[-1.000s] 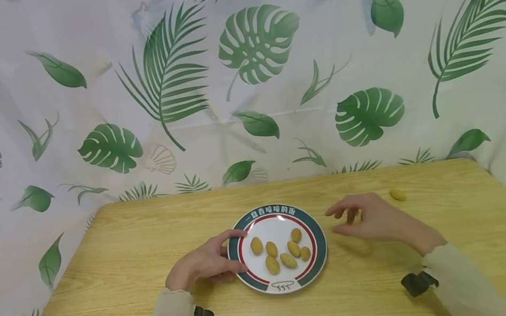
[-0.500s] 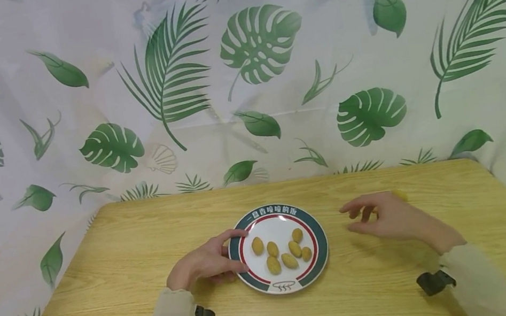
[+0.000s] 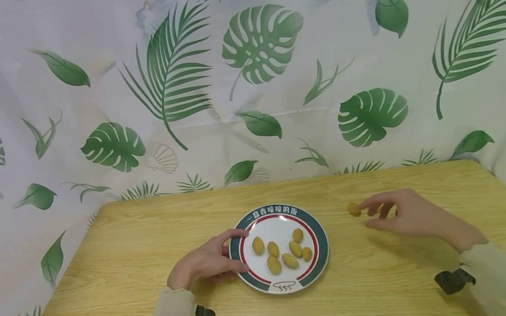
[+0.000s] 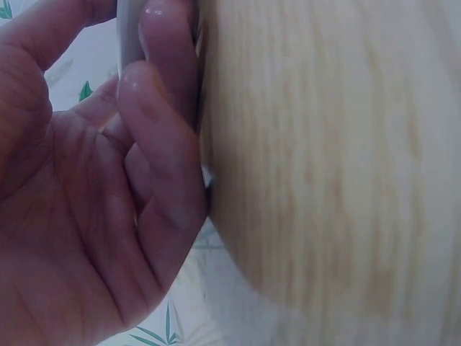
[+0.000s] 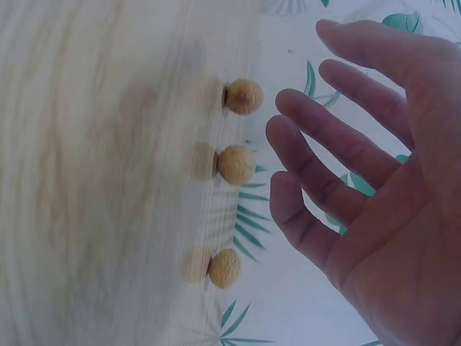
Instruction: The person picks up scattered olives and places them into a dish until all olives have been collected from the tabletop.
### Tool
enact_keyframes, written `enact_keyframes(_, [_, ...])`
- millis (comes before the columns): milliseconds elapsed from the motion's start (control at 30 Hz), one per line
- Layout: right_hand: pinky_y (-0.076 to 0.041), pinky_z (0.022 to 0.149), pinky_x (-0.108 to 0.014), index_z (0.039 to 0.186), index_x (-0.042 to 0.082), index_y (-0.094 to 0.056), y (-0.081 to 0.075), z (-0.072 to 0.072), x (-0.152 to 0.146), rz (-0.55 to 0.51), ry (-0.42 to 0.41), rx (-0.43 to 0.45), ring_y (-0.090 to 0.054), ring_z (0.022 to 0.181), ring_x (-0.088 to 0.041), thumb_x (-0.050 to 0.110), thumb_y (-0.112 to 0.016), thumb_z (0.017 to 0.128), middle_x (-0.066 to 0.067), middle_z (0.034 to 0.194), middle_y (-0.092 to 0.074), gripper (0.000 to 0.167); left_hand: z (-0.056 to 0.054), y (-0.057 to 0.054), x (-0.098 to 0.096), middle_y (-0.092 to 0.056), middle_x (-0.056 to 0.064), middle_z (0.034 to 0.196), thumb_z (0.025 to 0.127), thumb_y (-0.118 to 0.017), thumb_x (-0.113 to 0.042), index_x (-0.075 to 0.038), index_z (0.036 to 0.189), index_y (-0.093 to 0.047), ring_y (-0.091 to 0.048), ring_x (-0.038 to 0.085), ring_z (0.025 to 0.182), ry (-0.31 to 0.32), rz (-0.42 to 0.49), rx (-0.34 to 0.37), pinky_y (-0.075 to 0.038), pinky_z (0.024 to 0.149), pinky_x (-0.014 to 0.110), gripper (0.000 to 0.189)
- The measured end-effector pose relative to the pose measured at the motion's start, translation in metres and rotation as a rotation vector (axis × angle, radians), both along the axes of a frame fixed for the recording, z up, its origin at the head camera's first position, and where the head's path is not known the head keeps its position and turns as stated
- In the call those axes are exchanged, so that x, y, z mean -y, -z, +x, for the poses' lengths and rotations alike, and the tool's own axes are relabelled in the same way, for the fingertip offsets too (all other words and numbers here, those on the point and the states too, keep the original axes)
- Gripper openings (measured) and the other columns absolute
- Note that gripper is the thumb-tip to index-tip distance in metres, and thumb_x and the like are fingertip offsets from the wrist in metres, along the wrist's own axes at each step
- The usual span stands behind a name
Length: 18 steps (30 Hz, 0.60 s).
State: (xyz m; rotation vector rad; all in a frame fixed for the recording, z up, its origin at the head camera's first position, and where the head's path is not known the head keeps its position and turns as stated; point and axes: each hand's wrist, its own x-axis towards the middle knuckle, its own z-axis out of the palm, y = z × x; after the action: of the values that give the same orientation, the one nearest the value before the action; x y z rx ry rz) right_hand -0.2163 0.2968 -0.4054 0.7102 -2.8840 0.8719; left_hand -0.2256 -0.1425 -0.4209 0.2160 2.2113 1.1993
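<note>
A round white plate (image 3: 253,228) with a dark green rim and a red ring lies on the table and carries several small yellow-brown oval pieces (image 3: 274,264), nut-like in look. My left hand (image 3: 206,261) grips the plate's left edge, two digits over the rim and others curled beneath, as the left wrist view (image 4: 166,137) suggests. My right hand (image 3: 406,212) hovers over the table right of the plate, fingers apart and holding nothing. Just beyond its fingertips sits another oval piece (image 3: 354,209). In the right wrist view three round, rough tan pieces (image 5: 236,165) stand beside the loosely bent fingers.
The wooden table (image 3: 155,220) reaches back to a white curtain (image 3: 294,38) printed with green leaves. Black wrist cameras (image 3: 454,281) hang under both sleeves. In the head view the right hand covers part of the table behind it.
My right hand has moved right, away from the plate, uncovering one oval piece by its fingertips and covering the one at far right. The left hand and plate stay put.
</note>
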Motion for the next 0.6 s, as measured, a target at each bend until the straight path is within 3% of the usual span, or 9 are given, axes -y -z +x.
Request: enact_keyframes(600, [-0.051, 0.058, -0.025, 0.12, 0.009, -0.074, 0.005, -0.015, -0.024, -0.01, 0.034, 0.03, -0.067, 0.08, -0.001, 0.023, -0.079, 0.09, -0.009, 0.106, -0.075, 0.033, 0.001, -0.002, 0.0, -0.064, 0.006, 0.092, 0.087, -0.08, -0.02, -0.031, 0.149, -0.046, -0.058, 0.018, 0.068, 0.001, -0.023, -0.015, -0.044, 0.059, 0.027, 0.071])
